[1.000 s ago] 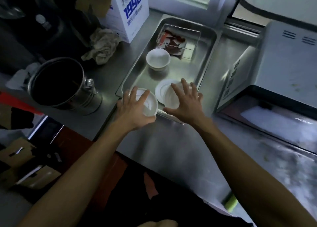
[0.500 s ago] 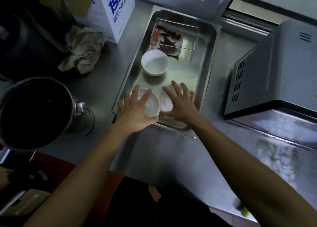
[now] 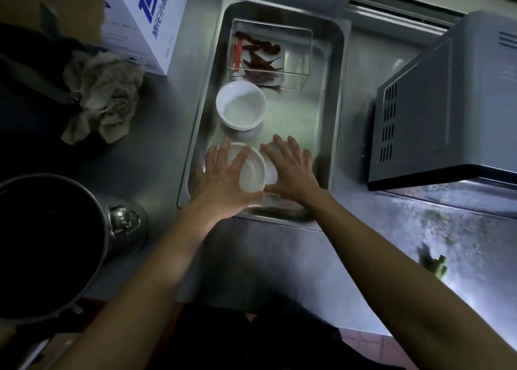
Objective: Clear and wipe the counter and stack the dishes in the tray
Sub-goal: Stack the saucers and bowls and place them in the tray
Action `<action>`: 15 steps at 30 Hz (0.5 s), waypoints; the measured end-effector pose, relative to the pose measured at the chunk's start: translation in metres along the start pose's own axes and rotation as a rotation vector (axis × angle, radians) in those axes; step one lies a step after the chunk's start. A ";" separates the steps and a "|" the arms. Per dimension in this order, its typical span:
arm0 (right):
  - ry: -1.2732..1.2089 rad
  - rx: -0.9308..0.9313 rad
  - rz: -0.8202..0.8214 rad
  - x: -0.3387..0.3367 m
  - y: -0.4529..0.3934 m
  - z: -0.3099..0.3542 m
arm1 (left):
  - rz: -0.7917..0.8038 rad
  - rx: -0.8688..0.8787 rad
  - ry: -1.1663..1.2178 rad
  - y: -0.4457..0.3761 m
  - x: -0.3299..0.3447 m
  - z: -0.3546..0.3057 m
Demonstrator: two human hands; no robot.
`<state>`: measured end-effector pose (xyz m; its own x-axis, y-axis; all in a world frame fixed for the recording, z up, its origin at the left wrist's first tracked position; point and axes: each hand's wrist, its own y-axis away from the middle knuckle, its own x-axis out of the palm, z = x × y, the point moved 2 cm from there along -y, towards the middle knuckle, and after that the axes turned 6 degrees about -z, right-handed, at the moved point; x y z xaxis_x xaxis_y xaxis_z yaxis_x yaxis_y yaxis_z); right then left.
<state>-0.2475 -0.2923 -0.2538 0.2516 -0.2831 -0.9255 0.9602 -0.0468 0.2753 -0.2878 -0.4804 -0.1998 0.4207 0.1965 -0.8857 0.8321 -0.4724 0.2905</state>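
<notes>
- A rectangular stainless-steel tray lies on the steel counter, its long side running toward the far edge.
- At the tray's near end, the left hand lies over a round white bowl with fingers spread and straight; whether the thumb hooks under the rim is hidden.
- The right hand lies just beside it, fingers spread and straight, covering most of a small white dish, of which only a sliver shows between the two hands.
- A second white round bowl stands in the middle of the tray, apart from both hands; it seems to sit in another bowl of the same kind.
- A clear rectangular plastic container holding dried red chillies fills the tray's far end.
- A crumpled grey-brown rag lies on the counter left of the tray, near the far-left corner.
- A white carton with blue print stands behind the rag, at the far edge.
- A large steel pot with a side handle stands at the near-left corner.
- A grey metal oven-like box occupies the right side.
- Green scraps lie on the wet counter toward the near-right edge.
</notes>
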 end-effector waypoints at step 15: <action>-0.204 0.087 -0.322 -0.030 0.044 -0.026 | 0.049 0.085 -0.028 -0.026 0.011 -0.029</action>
<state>-0.2097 -0.2614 -0.2207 -0.0988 -0.4247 -0.8999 0.9701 -0.2427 0.0080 -0.2941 -0.4408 -0.2062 0.4487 0.1476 -0.8814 0.7765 -0.5526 0.3028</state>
